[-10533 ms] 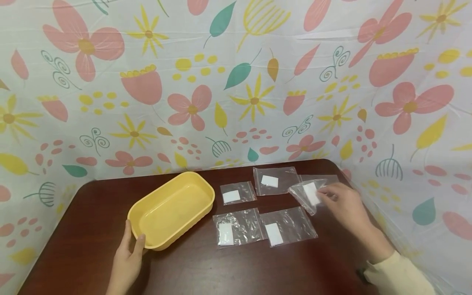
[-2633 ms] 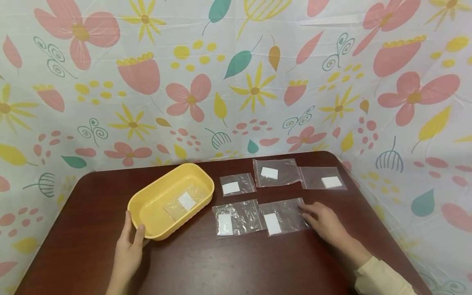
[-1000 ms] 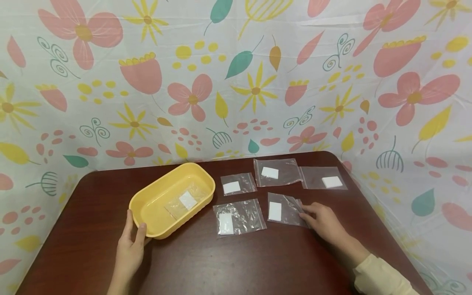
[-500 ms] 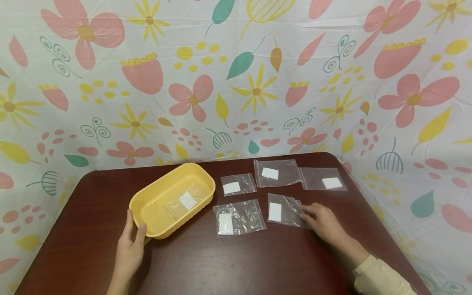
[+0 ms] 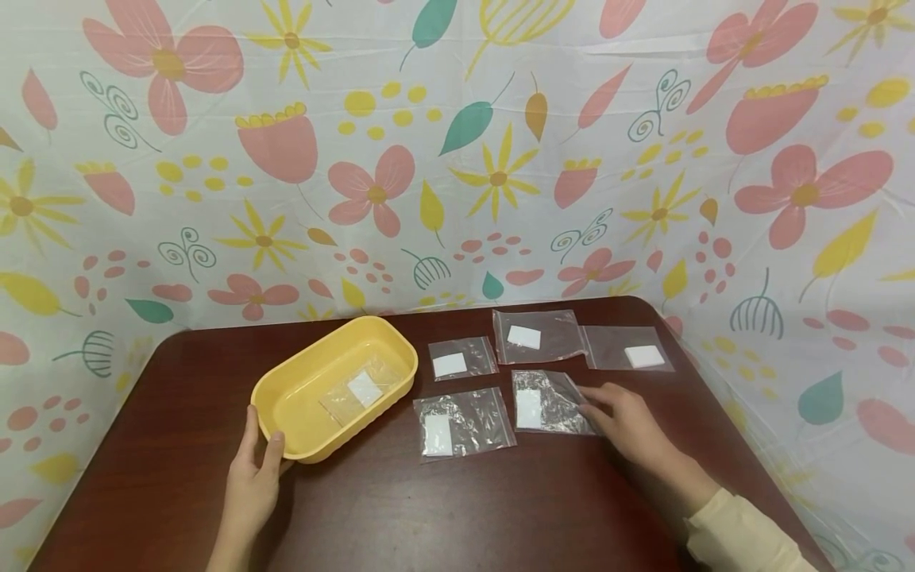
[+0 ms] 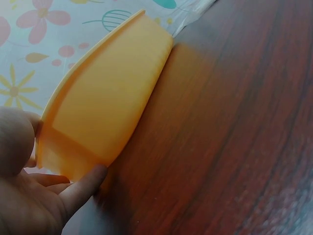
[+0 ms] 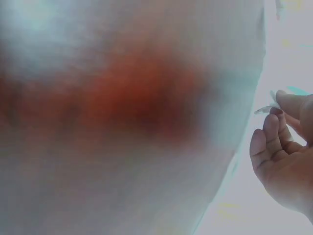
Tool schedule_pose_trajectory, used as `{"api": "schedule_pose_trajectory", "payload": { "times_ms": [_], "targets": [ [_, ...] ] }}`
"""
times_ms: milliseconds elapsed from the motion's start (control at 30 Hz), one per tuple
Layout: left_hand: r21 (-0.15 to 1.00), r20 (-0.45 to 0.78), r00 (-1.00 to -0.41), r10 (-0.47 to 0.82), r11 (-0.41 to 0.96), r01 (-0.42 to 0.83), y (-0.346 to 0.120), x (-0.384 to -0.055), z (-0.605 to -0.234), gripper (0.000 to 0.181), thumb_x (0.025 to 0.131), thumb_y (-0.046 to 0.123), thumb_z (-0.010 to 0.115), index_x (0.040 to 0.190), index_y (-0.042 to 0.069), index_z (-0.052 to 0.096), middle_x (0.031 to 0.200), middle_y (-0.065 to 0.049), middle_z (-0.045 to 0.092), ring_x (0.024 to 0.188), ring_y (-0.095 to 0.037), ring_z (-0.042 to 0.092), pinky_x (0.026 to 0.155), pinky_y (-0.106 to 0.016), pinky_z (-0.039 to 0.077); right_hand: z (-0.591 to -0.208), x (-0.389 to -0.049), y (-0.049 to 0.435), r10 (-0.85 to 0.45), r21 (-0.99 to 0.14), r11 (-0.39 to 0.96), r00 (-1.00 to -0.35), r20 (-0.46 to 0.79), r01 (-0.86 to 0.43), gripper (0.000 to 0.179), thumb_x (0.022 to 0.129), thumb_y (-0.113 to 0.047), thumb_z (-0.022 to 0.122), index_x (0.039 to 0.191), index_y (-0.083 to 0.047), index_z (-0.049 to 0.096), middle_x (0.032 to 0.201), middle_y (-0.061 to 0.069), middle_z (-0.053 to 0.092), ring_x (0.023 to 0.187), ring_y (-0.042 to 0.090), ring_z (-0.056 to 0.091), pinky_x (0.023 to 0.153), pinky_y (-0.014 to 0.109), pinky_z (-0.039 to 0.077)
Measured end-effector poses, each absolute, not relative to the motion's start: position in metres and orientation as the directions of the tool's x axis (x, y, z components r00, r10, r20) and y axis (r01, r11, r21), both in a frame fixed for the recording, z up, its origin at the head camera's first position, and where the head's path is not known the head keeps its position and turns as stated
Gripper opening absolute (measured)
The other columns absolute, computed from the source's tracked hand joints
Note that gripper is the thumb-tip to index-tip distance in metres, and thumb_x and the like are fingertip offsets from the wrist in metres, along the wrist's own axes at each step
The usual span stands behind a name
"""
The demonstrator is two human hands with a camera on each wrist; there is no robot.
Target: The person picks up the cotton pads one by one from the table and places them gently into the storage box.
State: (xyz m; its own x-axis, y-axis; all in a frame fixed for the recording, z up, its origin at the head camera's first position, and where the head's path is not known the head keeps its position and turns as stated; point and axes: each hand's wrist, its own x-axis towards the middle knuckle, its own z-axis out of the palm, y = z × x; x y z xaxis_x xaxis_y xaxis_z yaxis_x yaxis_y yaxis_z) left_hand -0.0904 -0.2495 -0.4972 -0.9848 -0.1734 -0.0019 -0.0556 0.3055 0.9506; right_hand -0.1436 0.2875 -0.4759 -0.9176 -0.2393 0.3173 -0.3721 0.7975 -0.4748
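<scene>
My left hand (image 5: 252,477) grips the near-left corner of a yellow plastic tray (image 5: 286,381), thumb over the rim; in the left wrist view the fingers lie against the tray's side wall (image 6: 98,93). Inside it lies one clear zip bag (image 5: 336,401) with a white rectangular piece. On the right, my right hand (image 5: 632,425) pinches the right edge of another clear zip bag (image 5: 554,397), which holds a white piece (image 5: 528,408) at its left end. The right wrist view shows thumb and forefinger of the right hand (image 7: 288,142) together on a bit of clear plastic.
Behind the pinched bag lie more zip bags with white pieces: a small one (image 5: 465,357), a wider one (image 5: 543,334) and one at the far right (image 5: 608,342). Another bag (image 5: 472,421) lies between tray and right hand. A flowered cloth (image 5: 457,159) hangs behind the dark table (image 5: 400,508).
One bagged piece went into the tray since the earliest frame. The right hand then took hold of the front right bag, which has shifted up and away from its neighbour. Left hand stays.
</scene>
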Motion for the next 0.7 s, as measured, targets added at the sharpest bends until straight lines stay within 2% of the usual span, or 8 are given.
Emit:
{"api": "schedule_pose_trajectory", "payload": {
  "times_ms": [133,267,533,700],
  "targets": [
    [0.951,-0.008,-0.985,-0.171,0.304,-0.060,-0.250,-0.090,-0.497,0.068,0.110,0.027,0.042,0.161,0.017,-0.002,0.166,-0.009,0.000,0.134,-0.038,0.036,0.084,-0.015,0.054,-0.464,-0.148,0.286,-0.249,-0.464,0.792,-0.904,0.347,-0.396,0.032,0.084,-0.001,0.081,0.115,-0.002,0.076,0.078,-0.009,0.059,0.068,0.008,0.047,0.057,0.025,0.044],
    [0.952,-0.016,-0.985,-0.173,0.299,-0.068,-0.250,-0.091,-0.497,0.068,0.110,0.027,0.042,0.161,0.018,-0.002,0.166,-0.009,0.000,0.133,-0.036,0.038,0.085,-0.016,0.054,-0.448,-0.152,0.284,-0.264,-0.444,0.792,-0.890,0.371,-0.420,0.028,0.085,-0.001,0.080,0.113,-0.001,0.076,0.080,-0.007,0.062,0.069,0.009,0.049,0.058,0.025,0.046],
    [0.950,-0.019,-0.985,-0.173,0.304,-0.071,-0.250,-0.090,-0.497,0.067,0.110,0.028,0.040,0.161,0.019,-0.002,0.166,-0.010,0.000,0.128,-0.034,0.044,0.085,-0.017,0.055,-0.417,-0.159,0.278,-0.298,-0.436,0.758,-0.852,0.430,-0.485,0.028,0.085,0.001,0.079,0.113,-0.001,0.077,0.074,-0.008,0.055,0.063,0.007,0.044,0.050,0.020,0.040],
    [0.949,0.000,-0.985,-0.175,0.310,-0.055,-0.250,-0.089,-0.497,0.067,0.110,0.027,0.041,0.161,0.017,-0.001,0.166,-0.012,0.001,0.126,-0.034,0.046,0.084,-0.017,0.055,-0.398,-0.162,0.277,-0.296,-0.424,0.765,-0.850,0.437,-0.485,0.025,0.087,0.000,0.078,0.112,0.000,0.077,0.077,-0.006,0.058,0.064,0.008,0.044,0.051,0.018,0.039]
  ]
}}
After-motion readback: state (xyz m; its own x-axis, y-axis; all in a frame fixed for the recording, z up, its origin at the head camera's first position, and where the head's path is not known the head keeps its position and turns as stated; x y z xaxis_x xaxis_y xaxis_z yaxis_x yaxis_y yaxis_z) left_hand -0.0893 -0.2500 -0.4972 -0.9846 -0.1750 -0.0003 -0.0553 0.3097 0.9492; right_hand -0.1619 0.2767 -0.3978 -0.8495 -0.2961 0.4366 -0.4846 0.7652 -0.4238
